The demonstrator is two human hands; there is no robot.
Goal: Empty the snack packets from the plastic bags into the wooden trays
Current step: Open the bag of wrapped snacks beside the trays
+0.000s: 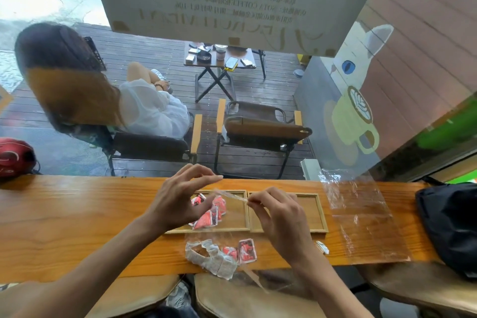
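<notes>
Two shallow wooden trays lie side by side on the counter. The left tray (pixel 233 228) holds several red snack packets (pixel 210 217); the right tray (pixel 313 212) shows only bare wood. My left hand (pixel 180 199) and my right hand (pixel 278 217) hover above them, pinching a thin clear strip of plastic (pixel 232 196) stretched between their fingertips. Nearer the counter's front edge lies a clear plastic bag (pixel 219 255) with several red and white packets inside. An empty flat plastic bag (pixel 361 217) lies to the right of the trays.
A black bag (pixel 449 224) sits at the counter's right end and a red bag (pixel 15 157) at its left. A small white scrap (pixel 322 247) lies near my right wrist. Brown stool seats (pixel 247 297) stand below. Behind the glass a person sits among chairs.
</notes>
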